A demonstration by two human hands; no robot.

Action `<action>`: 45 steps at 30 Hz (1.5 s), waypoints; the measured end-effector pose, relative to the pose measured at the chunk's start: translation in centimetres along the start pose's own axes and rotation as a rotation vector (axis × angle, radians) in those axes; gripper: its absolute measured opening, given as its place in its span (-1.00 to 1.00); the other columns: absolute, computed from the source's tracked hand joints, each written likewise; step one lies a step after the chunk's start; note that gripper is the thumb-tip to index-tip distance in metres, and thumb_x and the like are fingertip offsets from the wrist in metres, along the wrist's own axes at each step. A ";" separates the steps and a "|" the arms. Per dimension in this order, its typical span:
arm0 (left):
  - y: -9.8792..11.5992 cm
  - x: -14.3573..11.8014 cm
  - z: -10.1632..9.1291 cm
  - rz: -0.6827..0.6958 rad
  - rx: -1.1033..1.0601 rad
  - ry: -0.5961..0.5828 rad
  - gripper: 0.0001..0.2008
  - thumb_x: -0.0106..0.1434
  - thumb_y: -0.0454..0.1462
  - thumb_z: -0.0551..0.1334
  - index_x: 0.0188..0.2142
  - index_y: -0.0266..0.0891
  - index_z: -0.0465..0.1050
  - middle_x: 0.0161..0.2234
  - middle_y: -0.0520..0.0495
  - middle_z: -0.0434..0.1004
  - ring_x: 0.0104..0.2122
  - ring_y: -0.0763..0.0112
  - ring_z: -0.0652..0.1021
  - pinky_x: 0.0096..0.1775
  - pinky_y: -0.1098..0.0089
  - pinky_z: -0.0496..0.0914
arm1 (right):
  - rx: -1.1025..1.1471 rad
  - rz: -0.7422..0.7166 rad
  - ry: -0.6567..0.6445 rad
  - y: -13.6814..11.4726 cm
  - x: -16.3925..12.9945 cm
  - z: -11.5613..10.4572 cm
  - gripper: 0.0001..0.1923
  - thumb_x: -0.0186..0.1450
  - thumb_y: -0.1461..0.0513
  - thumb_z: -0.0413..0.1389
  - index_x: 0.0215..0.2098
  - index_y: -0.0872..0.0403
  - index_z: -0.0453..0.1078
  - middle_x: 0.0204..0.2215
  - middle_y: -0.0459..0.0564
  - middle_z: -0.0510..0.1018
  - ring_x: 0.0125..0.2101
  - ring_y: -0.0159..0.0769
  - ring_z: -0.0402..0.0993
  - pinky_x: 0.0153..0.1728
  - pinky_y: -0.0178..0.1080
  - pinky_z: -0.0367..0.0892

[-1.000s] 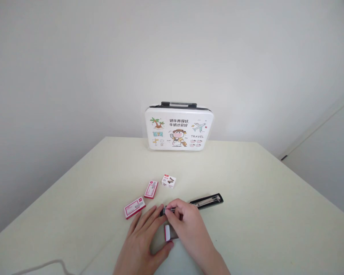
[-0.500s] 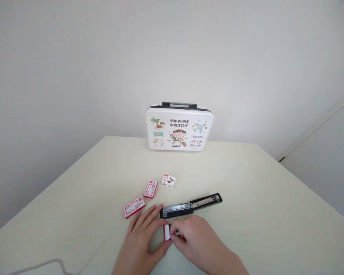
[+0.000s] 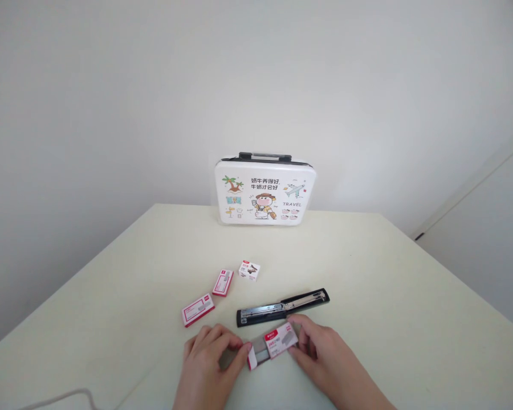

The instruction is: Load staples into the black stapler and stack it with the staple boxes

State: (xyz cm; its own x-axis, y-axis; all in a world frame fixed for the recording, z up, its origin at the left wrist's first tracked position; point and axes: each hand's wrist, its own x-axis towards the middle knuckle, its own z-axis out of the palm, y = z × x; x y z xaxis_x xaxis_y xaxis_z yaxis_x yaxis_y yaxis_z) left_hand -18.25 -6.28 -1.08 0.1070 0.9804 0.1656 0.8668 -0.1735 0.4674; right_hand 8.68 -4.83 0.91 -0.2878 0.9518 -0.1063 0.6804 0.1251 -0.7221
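Hands meet low at the centre of the pale cream table (image 3: 389, 296), both pinched on a small red-and-white cardboard staple box (image 3: 272, 345). The left hand (image 3: 209, 364) grips the box's near-left end between thumb and fingertips; the right hand (image 3: 325, 359) clamps its right end the same way. The box lies tilted, its label showing red print too small to read. Just beyond it, at twelve o'clock, an opened black stapler with a bare metal channel (image 3: 282, 307) rests flat. At ten o'clock lie two more closed red-and-white staple boxes (image 3: 198, 309) (image 3: 223, 282), and a small white carton printed with a stapler picture (image 3: 249, 270). Far back stands a white carry case with black handle (image 3: 265, 191), lettered "TRAVEL" beside cartoon drawings and Chinese characters.
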 end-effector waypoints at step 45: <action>6.2 -0.1 1.7 0.146 -0.016 0.088 -0.56 0.14 -0.27 0.40 0.03 0.05 0.50 -0.06 -0.10 0.47 -0.09 0.09 0.48 -0.11 0.13 0.37 | -0.015 -0.294 -0.045 -5.6 7.7 -2.3 -0.91 0.19 0.30 0.23 -0.32 0.01 0.55 -0.43 -0.16 0.46 -0.44 -0.39 0.32 -0.42 -0.33 0.10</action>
State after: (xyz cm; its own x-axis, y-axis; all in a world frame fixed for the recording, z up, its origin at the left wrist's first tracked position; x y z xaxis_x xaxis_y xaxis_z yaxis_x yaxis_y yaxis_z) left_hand -12.07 -7.26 0.31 0.1876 0.9328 0.3076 0.8374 -0.3156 0.4464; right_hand 4.17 2.39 5.71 -0.5034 0.8607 0.0757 0.5733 0.3983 -0.7160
